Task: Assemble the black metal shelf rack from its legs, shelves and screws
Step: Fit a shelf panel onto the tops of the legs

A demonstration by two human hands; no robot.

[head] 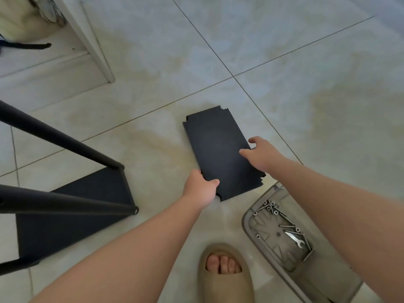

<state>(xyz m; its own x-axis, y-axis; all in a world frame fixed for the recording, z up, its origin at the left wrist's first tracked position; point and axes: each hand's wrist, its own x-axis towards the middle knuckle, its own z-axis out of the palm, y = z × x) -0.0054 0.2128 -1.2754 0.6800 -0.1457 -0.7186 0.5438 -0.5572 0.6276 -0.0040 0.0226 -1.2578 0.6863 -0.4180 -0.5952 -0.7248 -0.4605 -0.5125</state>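
Lying on the floor (306,84) in front of the person: one loose shelf (218,154), a black flat rectangular panel with notched corners, long axis running away from the viewer and slightly left. Whether it rests fully on the tiles or is raised a little cannot be told.

Left hand (200,190): clamped on the near left edge of the shelf, thumb on top, fingers curled beneath.

Right hand (261,157): holding the right long edge near its middle, thumb laid on the top face, fingers curled past the edge.

Part-built rack, to the left, well apart from the loose shelf: a second black panel (72,215) standing on edge, joined to two black round legs. Upper leg (61,136) slants in from the left border; lower leg (65,202) runs nearly level, its open end facing right.

Tray (247,217): grey plastic, ribbed inside, on the floor just beside the shelf's near right corner and partly under the right forearm. Contents: loose silver screws (271,207), scattered along the tray; one small flat wrench (295,237) lying among them.

Slipper (225,278): beige, open-toed, worn on a foot, at the bottom edge between the forearms.

Floor: pale glossy tiles with dark grout lines.

White upright panel (96,44): top left corner, standing on the floor, well apart from the shelf.
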